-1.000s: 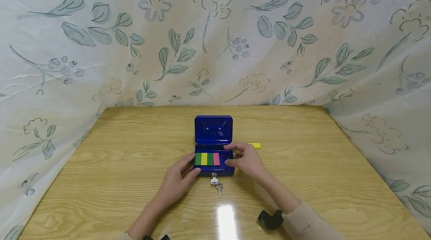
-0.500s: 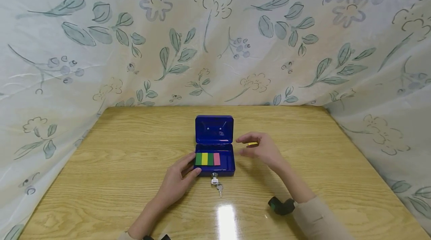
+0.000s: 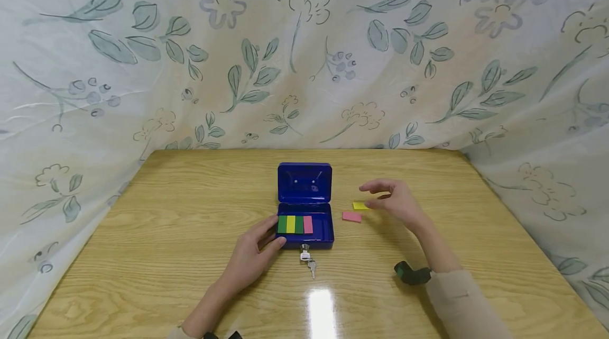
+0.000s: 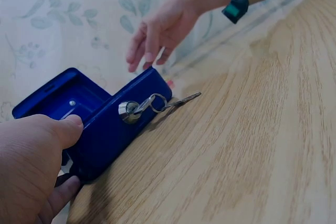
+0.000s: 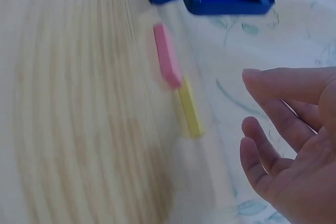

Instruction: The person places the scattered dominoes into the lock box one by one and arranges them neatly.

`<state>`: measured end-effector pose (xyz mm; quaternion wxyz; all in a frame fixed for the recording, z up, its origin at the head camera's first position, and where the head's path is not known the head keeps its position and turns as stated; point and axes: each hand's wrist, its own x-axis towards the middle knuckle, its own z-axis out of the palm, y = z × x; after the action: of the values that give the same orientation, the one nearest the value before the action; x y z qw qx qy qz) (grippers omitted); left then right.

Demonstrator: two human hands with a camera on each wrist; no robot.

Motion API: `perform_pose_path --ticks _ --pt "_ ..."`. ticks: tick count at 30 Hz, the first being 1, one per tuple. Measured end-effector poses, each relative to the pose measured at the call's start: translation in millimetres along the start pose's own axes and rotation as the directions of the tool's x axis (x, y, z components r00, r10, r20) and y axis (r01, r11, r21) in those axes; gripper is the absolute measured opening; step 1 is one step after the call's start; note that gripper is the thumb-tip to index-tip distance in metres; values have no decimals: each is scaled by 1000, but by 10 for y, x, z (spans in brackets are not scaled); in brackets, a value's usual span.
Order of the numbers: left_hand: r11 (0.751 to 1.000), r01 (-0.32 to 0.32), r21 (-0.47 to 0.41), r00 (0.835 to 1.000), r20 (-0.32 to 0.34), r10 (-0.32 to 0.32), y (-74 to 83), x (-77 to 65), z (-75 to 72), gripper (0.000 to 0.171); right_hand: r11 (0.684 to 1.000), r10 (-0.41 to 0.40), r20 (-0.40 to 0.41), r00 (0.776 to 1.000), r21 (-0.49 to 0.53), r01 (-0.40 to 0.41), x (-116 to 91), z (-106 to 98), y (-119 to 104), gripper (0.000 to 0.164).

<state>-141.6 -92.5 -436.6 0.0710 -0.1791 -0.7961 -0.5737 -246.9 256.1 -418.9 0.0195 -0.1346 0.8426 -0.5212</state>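
Observation:
A blue metal cash box [image 3: 329, 233] stands on the table with its lid [image 3: 304, 183] raised. Inside lies a row of flat green, yellow, green and pink blocks [image 3: 291, 225]. My left hand [image 3: 254, 249] grips the box's left end, its thumb [image 4: 68, 129] over the front rim. Keys [image 3: 311, 267] on a ring hang from the front lock [image 4: 127, 111]. To the right of the box, my right hand [image 3: 392, 201] hovers with fingers spread and nothing in them. Below its thumb is a yellow block [image 3: 360, 205]; a pink block [image 3: 351, 217] lies between that and the box.
The wooden table [image 3: 190, 185] extends on all sides of the box. A floral cloth [image 3: 304, 64] hangs behind it and down both sides. A dark camera mount [image 3: 411, 274] sits at the right wrist.
My right hand has moved from over the box's right part out to the right, uncovering the pink block on the table. My left hand has stayed on the box.

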Motion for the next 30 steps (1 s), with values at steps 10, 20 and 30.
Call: perform_pose_path --ticks 10,20,30 --pt "999 46 -11 999 12 -46 -250 29 16 52 999 26 76 997 -23 -25 72 -153 229 37" --pt "1000 9 -12 999 34 -8 -368 30 2 53 999 23 206 978 -41 -15 247 -248 376 43" --pt "1000 19 -16 999 35 -18 -366 35 1 53 998 -20 307 952 -44 35 363 -229 441 52"
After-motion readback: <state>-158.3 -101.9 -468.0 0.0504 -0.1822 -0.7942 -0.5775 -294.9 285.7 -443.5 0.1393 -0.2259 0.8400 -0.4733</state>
